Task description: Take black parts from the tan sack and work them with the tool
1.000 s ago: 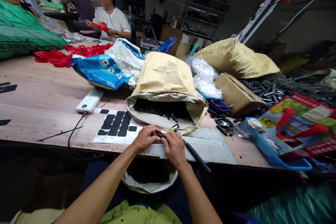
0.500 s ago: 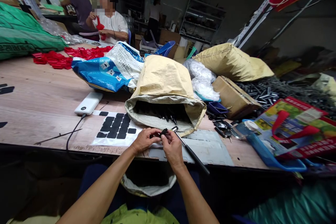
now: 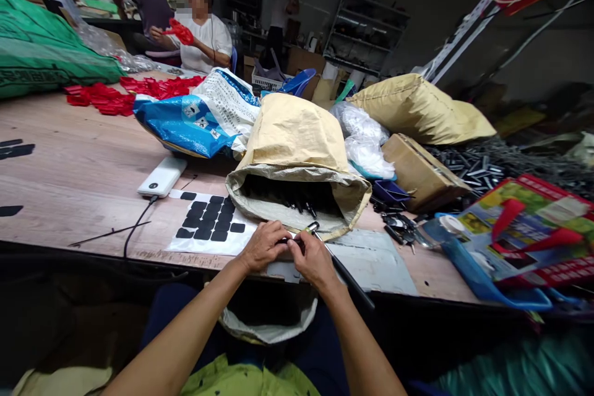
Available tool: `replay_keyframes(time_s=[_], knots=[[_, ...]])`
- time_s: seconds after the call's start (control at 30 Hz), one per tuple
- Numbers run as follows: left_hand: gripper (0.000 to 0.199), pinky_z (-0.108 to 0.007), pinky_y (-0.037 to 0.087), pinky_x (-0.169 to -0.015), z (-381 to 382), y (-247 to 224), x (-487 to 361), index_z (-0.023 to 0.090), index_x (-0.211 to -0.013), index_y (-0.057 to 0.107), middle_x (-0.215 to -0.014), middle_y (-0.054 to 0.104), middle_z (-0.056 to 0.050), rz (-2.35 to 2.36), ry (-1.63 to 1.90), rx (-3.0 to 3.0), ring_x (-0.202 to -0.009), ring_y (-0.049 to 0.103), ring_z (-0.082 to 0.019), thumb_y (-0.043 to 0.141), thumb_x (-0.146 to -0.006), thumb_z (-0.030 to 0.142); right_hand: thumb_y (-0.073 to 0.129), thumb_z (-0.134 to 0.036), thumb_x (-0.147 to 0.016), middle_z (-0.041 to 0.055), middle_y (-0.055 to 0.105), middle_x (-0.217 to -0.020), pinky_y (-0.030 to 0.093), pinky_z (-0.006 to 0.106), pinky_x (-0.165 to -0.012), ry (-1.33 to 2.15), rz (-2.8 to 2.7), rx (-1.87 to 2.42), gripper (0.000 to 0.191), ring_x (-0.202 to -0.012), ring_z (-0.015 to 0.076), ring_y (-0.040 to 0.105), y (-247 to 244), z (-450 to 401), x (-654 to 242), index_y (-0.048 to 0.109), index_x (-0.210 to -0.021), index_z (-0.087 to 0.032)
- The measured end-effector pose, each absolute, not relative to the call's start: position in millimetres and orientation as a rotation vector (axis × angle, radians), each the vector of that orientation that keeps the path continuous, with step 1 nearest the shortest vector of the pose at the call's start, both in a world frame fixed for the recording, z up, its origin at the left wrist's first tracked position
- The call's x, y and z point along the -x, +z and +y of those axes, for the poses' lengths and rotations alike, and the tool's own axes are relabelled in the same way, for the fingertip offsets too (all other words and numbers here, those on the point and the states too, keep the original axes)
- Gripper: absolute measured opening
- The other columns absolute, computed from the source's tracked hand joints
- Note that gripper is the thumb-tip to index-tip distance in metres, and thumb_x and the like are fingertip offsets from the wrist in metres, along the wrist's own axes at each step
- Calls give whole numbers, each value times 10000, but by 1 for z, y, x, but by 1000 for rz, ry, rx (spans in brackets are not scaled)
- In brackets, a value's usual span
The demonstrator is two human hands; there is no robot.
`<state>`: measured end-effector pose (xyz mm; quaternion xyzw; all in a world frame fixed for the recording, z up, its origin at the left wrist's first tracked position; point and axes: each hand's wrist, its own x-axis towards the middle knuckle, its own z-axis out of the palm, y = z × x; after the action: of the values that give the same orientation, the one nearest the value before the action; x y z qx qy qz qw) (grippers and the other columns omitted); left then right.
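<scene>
In the head view, the fingers of the left hand (image 3: 263,247) and right hand (image 3: 318,258) are curled nearly closed, and a small dark piece (image 3: 284,240), mostly hidden, is pinched where the fingertips meet, just before the mouth of a creased tan sack (image 3: 297,130). Beside the right hand, a slim black rod (image 3: 348,278) with a shiny metal end is seen slanted; whether it is touched cannot be told. Flat, round-cornered black patches (image 3: 210,213) are carried by a white sheet (image 3: 179,247) on the wood-grained table (image 3: 93,164).
</scene>
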<state>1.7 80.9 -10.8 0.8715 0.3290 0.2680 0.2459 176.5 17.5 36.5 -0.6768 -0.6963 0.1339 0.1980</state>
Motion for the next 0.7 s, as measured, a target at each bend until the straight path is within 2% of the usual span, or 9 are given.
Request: replay_keyframes(time_s=[0.17, 0.4, 0.57, 0.7], knots=[[168, -419, 335, -930, 74, -11, -5, 212, -1072, 663, -979, 650, -49, 910, 702, -2598, -992, 496, -242, 544, -969, 273, 539, -338, -947, 26, 690, -813, 280, 264, -644, 401, -2053, 1987, 149, -734, 165, 583, 30, 21, -174, 623, -903, -223], [155, -443, 312, -961, 69, -11, -4, 201, -967, 660, -919, 627, -53, 1060, 889, -2580, -969, 467, -245, 512, -927, 176, 521, -228, -902, 38, 677, -861, 329, 267, -707, 300, -1941, 1853, 99, -804, 175, 575, 22, 25, -158, 606, -858, -204], [140, -450, 307, -972, 69, -12, -4, 205, -914, 655, -892, 620, -50, 1061, 869, -2631, -967, 459, -247, 521, -917, 168, 505, -231, -880, 28, 657, -805, 326, 266, -672, 390, -1863, 1793, 114, -735, 171, 543, 11, 24, -160, 609, -837, -211], [165, -448, 315, -954, 70, -12, -5, 211, -972, 673, -915, 636, -56, 1068, 863, -2628, -966, 460, -254, 531, -908, 159, 514, -314, -908, -2, 620, -717, 311, 256, -620, 544, -1799, 1820, 150, -649, 156, 513, 9, 24, -167, 628, -892, -217]])
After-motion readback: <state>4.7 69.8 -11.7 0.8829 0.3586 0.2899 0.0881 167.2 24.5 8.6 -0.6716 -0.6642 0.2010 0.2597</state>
